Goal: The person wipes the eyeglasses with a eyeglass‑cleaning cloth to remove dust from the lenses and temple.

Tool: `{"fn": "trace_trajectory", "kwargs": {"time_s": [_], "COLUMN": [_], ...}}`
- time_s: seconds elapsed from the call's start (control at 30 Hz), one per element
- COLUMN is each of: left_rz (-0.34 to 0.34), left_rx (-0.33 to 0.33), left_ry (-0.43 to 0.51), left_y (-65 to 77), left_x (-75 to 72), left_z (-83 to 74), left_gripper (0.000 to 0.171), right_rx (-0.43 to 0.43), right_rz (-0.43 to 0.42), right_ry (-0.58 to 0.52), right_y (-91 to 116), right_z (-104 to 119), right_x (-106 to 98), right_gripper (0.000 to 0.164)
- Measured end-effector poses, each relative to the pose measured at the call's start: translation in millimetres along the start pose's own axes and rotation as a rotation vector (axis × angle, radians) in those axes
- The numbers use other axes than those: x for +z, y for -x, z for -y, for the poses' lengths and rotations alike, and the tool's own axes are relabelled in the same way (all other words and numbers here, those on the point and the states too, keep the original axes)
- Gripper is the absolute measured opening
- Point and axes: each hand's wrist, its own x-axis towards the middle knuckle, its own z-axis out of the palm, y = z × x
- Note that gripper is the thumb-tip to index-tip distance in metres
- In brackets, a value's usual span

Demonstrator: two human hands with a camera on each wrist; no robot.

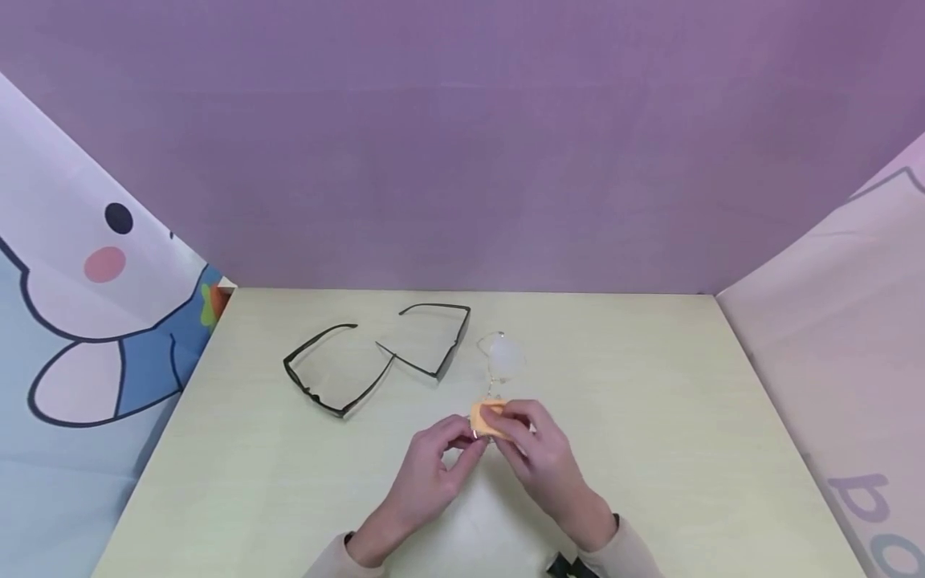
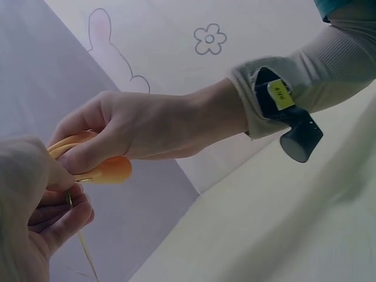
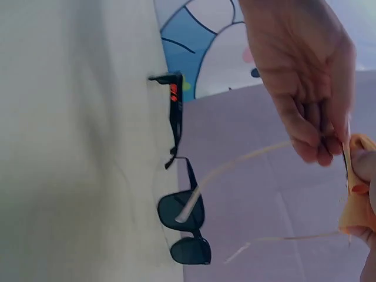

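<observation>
Out in front of me are thin wire-rimmed eyeglasses with a clear lens, turned so one lens points away. My left hand pinches their frame at the near end. An orange cloth is folded over that near part, and my right hand grips it between thumb and fingers, the lens beneath mostly hidden. In the right wrist view, two pale temple arms stick out from beside the cloth. Both hands are close together above the table.
Two pairs of black-framed glasses lie unfolded on the pale table, one at the left and one farther back. A purple backdrop rises behind, with printed cloth walls on both sides.
</observation>
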Motion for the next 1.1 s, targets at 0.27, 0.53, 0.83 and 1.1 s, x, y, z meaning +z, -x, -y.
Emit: {"fn": "trace_trajectory", "kwargs": {"time_s": [0.27,0.53,0.83,1.1], "left_rz": [-0.005,-0.004,-0.005,0.007], "left_rx": [-0.029,-0.026,-0.04,-0.035], "left_ry": [0.025,0.043,0.045,0.069], "left_y": [0.4,0.0,1.1,2.8], "left_x": [1.2,-1.0,-2.2,-1.6], "left_z": [0.7,-0.9,0.8,-1.5], "left_gripper": [0.009,0.01,0.011,0.012], "right_rx": [0.015,0.042,-0.013,0.082], "right_rz": [-0.021,-0.027,-0.006,-0.05], "right_ry": [0.016,0.013,0.018,0.002], "right_y": [-2.6,-1.2,2.7,-1.8], "right_z": [-0.6,0.2,0.8,-1.1], "right_x": [-0.7,-0.3,0.3,-2.1], "right_gripper": [0.027,0.027,0.026,0.029]}}
